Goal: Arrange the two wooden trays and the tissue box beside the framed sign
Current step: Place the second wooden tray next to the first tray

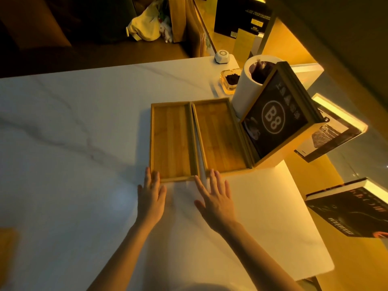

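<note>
Two empty wooden trays lie side by side on the white marble table (73, 143). The left tray (171, 141) is slightly apart from the right tray (220, 137), with a narrow gap widening toward me. The right tray touches the framed sign (277, 116), a black "B8" panel in a wooden frame standing tilted. My left hand (152, 194) lies flat with fingertips at the left tray's near edge. My right hand (216, 196) is spread flat, fingertips at the gap and the right tray's near edge. No tissue box is identifiable in view.
A white cylindrical bin (252, 80) stands behind the sign, with a glass ashtray (230, 79) and a small white device (222, 56) beyond it. Books (327, 131) rest on lit shelves at right. A yellow bag (144, 28) sits on a seat at the back.
</note>
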The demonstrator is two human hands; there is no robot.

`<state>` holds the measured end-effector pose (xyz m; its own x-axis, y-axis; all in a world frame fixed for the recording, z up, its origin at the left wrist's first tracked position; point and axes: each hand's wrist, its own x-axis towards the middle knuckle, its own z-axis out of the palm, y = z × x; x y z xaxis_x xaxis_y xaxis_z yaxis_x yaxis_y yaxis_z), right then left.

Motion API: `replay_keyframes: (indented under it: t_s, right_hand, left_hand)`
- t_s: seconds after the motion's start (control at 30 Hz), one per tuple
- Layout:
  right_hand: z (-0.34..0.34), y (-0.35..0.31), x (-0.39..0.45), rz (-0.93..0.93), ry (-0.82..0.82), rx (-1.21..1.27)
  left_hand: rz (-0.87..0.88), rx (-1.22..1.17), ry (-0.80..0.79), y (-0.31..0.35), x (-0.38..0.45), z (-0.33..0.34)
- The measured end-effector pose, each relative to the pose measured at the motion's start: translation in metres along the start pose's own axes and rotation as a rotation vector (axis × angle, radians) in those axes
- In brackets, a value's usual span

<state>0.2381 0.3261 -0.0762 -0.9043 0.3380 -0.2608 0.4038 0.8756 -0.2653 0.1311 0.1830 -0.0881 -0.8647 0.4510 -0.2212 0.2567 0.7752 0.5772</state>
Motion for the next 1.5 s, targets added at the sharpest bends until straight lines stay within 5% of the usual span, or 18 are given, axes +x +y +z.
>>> replay_keyframes:
  t_s: [0.93,1.5]
  right_hand:
    - [-0.009,0.007,0.005,0.021,0.071,0.016]
    - [0.008,0.010,0.000,-0.013,0.100,-0.020]
  left_hand:
    - [0.134,0.062,-0.004,-0.005,-0.005,0.010]
    - [0.143,0.439,-0.066,0.000,-0.015,0.006]
